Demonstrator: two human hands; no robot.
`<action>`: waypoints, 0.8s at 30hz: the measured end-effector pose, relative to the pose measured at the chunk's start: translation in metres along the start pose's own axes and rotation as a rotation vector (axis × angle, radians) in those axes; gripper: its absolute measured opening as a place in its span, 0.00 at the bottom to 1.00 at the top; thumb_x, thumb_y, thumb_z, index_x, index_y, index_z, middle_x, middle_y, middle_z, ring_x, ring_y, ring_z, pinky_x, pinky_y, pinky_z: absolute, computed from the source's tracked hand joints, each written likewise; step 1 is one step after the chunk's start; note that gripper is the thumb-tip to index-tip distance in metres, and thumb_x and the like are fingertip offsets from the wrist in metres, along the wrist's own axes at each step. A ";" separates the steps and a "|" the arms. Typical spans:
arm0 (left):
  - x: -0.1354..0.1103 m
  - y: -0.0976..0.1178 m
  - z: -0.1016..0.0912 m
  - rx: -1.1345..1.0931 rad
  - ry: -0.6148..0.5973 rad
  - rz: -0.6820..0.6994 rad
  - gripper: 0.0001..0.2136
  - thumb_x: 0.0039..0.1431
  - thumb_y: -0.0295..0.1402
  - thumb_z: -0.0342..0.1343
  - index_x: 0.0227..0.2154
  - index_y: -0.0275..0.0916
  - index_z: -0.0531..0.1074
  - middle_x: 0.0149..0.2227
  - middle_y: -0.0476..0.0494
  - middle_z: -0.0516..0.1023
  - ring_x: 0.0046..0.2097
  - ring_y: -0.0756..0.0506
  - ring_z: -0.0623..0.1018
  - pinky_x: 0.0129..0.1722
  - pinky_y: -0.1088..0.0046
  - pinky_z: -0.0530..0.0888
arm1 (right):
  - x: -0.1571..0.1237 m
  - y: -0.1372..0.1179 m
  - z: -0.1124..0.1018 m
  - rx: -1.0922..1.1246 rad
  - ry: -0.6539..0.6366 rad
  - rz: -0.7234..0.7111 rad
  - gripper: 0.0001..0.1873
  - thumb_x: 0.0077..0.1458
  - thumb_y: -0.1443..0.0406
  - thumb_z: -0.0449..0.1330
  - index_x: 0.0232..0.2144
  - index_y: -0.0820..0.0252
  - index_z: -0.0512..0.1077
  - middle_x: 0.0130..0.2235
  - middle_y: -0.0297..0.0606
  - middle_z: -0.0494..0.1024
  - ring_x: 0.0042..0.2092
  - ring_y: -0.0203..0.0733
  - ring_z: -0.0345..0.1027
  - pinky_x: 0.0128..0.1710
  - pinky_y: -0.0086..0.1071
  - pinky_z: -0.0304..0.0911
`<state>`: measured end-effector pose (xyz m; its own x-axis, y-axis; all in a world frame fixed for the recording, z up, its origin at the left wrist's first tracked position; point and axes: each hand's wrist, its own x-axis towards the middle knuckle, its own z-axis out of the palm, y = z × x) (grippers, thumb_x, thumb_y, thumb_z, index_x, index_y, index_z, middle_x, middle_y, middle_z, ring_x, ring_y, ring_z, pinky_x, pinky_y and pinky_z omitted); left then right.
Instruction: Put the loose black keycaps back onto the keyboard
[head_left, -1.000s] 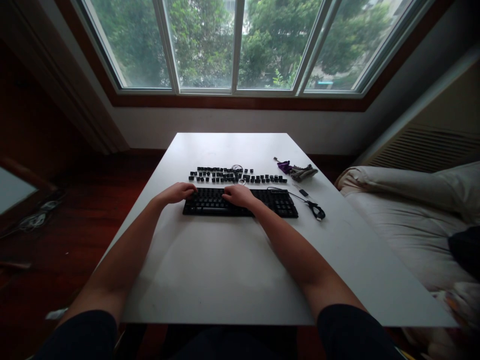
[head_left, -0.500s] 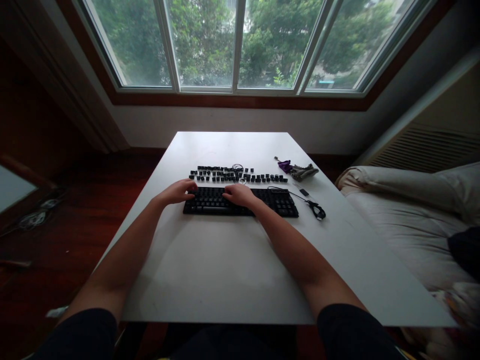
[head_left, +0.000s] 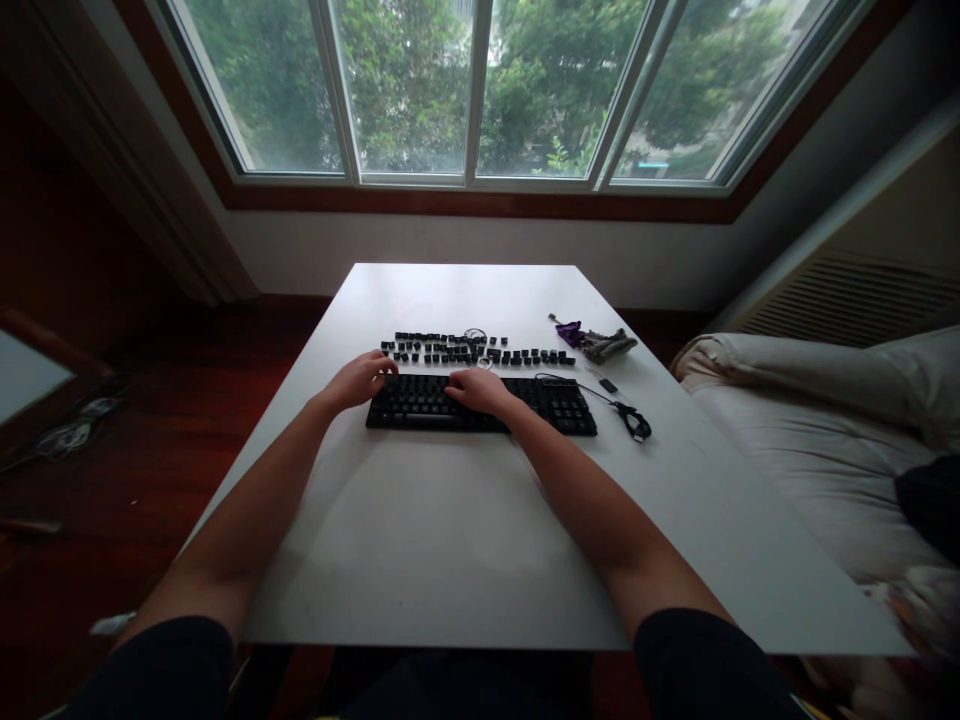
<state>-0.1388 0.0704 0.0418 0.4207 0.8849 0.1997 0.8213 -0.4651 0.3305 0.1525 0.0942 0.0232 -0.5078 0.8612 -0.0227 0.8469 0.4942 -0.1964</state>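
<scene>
A black keyboard (head_left: 427, 420) lies lengthwise across the white table (head_left: 442, 540), many of its keys in place. Over its upper left corner is my left hand (head_left: 358, 382), with bent fingers drawn towards the thumb; whatever is between the fingertips is too small to make out. My right hand (head_left: 480, 388) rests on the middle of the keyboard, fingers together and pointing left, with the thumb close below them. Its palm and fingers hide the keys underneath, and anything it may pinch. Loose black keycaps (head_left: 450, 355) stand in uneven rows just beyond the keyboard.
Among the keycaps lies a thin wire loop (head_left: 475, 335). To the right are a coiled black cable (head_left: 634, 422), a small dark piece (head_left: 608, 385), and a grey cloth bundle (head_left: 607, 346) beside a purple one (head_left: 570, 332). A pale sofa (head_left: 795, 430) flanks the table's right side.
My left hand has shifted slightly up and away from me, from the keyboard's left edge to its upper left corner. My right hand has stayed in place on the keyboard.
</scene>
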 end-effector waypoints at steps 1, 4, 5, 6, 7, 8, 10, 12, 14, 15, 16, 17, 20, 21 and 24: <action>0.000 0.001 0.000 0.033 0.006 -0.039 0.11 0.60 0.33 0.50 0.39 0.41 0.77 0.41 0.42 0.75 0.41 0.44 0.74 0.42 0.67 0.71 | 0.000 0.000 0.000 0.000 0.000 -0.002 0.15 0.63 0.53 0.55 0.37 0.53 0.77 0.39 0.38 0.81 0.41 0.42 0.71 0.32 0.30 0.53; -0.002 0.003 0.001 0.143 -0.034 -0.130 0.13 0.61 0.45 0.52 0.32 0.41 0.74 0.35 0.44 0.76 0.35 0.45 0.73 0.35 0.69 0.67 | 0.000 0.001 0.001 -0.006 0.001 -0.002 0.16 0.63 0.52 0.55 0.37 0.53 0.77 0.39 0.38 0.81 0.41 0.42 0.71 0.33 0.30 0.53; -0.002 0.004 0.001 0.174 -0.050 -0.139 0.15 0.61 0.47 0.52 0.31 0.41 0.74 0.34 0.44 0.76 0.35 0.45 0.73 0.34 0.69 0.66 | 0.000 0.001 0.001 -0.007 0.001 -0.001 0.16 0.63 0.52 0.55 0.37 0.53 0.77 0.39 0.38 0.81 0.41 0.42 0.71 0.33 0.30 0.53; -0.003 0.005 0.003 0.200 -0.059 -0.138 0.15 0.60 0.48 0.53 0.30 0.41 0.73 0.34 0.44 0.76 0.35 0.45 0.73 0.33 0.69 0.65 | 0.001 0.001 0.001 -0.009 0.004 0.000 0.16 0.63 0.52 0.55 0.37 0.53 0.77 0.39 0.38 0.81 0.40 0.42 0.71 0.33 0.30 0.53; -0.003 0.007 0.004 0.218 -0.060 -0.130 0.15 0.59 0.48 0.54 0.29 0.41 0.73 0.35 0.43 0.77 0.35 0.44 0.73 0.33 0.69 0.64 | 0.001 0.002 0.001 -0.009 0.007 -0.001 0.16 0.63 0.52 0.55 0.37 0.53 0.77 0.39 0.38 0.81 0.40 0.42 0.71 0.33 0.30 0.53; -0.003 0.009 0.005 0.228 -0.058 -0.123 0.15 0.59 0.47 0.54 0.29 0.41 0.73 0.35 0.43 0.77 0.35 0.44 0.74 0.32 0.69 0.64 | 0.001 0.002 0.002 -0.008 0.011 0.000 0.16 0.63 0.52 0.55 0.37 0.53 0.77 0.39 0.38 0.81 0.40 0.42 0.71 0.33 0.30 0.53; -0.002 0.012 0.006 0.220 -0.053 -0.120 0.12 0.57 0.45 0.55 0.30 0.42 0.74 0.36 0.44 0.78 0.35 0.44 0.74 0.33 0.70 0.65 | 0.001 0.001 0.002 -0.008 0.014 0.004 0.16 0.63 0.51 0.55 0.37 0.53 0.77 0.38 0.38 0.81 0.40 0.42 0.71 0.32 0.30 0.53; -0.001 0.012 0.005 0.181 -0.050 -0.126 0.11 0.56 0.43 0.56 0.32 0.42 0.75 0.36 0.44 0.79 0.36 0.44 0.75 0.34 0.70 0.66 | 0.001 0.001 0.001 -0.008 0.009 0.006 0.16 0.63 0.52 0.55 0.37 0.53 0.77 0.39 0.38 0.81 0.40 0.42 0.71 0.32 0.30 0.53; -0.001 0.009 -0.001 0.113 -0.055 -0.131 0.11 0.56 0.43 0.55 0.34 0.43 0.76 0.36 0.45 0.79 0.36 0.45 0.76 0.35 0.70 0.68 | 0.001 0.001 0.001 -0.006 0.004 0.003 0.16 0.63 0.52 0.55 0.37 0.53 0.77 0.39 0.38 0.81 0.41 0.42 0.71 0.33 0.30 0.53; -0.001 0.007 -0.005 0.069 -0.062 -0.129 0.11 0.56 0.43 0.55 0.35 0.43 0.76 0.36 0.45 0.80 0.36 0.45 0.76 0.36 0.71 0.69 | 0.001 0.001 0.001 -0.007 0.004 0.001 0.16 0.63 0.52 0.55 0.37 0.53 0.77 0.39 0.38 0.81 0.40 0.42 0.71 0.32 0.30 0.53; -0.001 0.004 -0.009 0.021 -0.071 -0.129 0.12 0.57 0.43 0.54 0.37 0.43 0.77 0.36 0.46 0.80 0.36 0.45 0.76 0.37 0.71 0.69 | 0.000 0.001 0.001 -0.008 0.005 0.000 0.16 0.63 0.52 0.55 0.37 0.53 0.77 0.39 0.38 0.81 0.40 0.42 0.71 0.32 0.30 0.53; -0.002 0.001 -0.013 -0.020 -0.089 -0.137 0.13 0.57 0.43 0.54 0.38 0.43 0.77 0.36 0.46 0.80 0.35 0.46 0.77 0.37 0.71 0.70 | 0.000 0.002 0.001 -0.010 0.005 -0.001 0.16 0.63 0.52 0.55 0.37 0.53 0.77 0.39 0.38 0.81 0.40 0.42 0.71 0.32 0.30 0.53; -0.006 -0.007 -0.024 -0.053 -0.160 -0.114 0.14 0.57 0.45 0.55 0.38 0.43 0.78 0.37 0.47 0.81 0.37 0.45 0.77 0.37 0.72 0.71 | 0.000 0.002 0.001 -0.011 0.001 0.000 0.15 0.63 0.52 0.55 0.36 0.53 0.77 0.39 0.38 0.81 0.40 0.42 0.71 0.32 0.30 0.52; -0.007 -0.009 -0.026 -0.044 -0.188 -0.102 0.14 0.56 0.45 0.56 0.38 0.43 0.79 0.37 0.46 0.81 0.37 0.45 0.78 0.37 0.72 0.71 | -0.001 0.002 0.001 -0.011 0.001 0.001 0.15 0.63 0.52 0.55 0.37 0.53 0.77 0.39 0.38 0.81 0.41 0.42 0.71 0.32 0.30 0.52; -0.009 -0.009 -0.028 -0.022 -0.263 -0.073 0.15 0.55 0.46 0.57 0.38 0.43 0.80 0.37 0.45 0.82 0.37 0.44 0.77 0.37 0.72 0.70 | -0.001 0.002 0.001 -0.009 0.001 0.008 0.15 0.63 0.52 0.55 0.37 0.53 0.77 0.39 0.38 0.81 0.41 0.42 0.71 0.32 0.30 0.52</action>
<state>-0.1610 0.0660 0.0624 0.4490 0.8908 -0.0704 0.8456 -0.3981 0.3557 0.1543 0.0940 0.0219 -0.5011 0.8650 -0.0236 0.8521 0.4885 -0.1876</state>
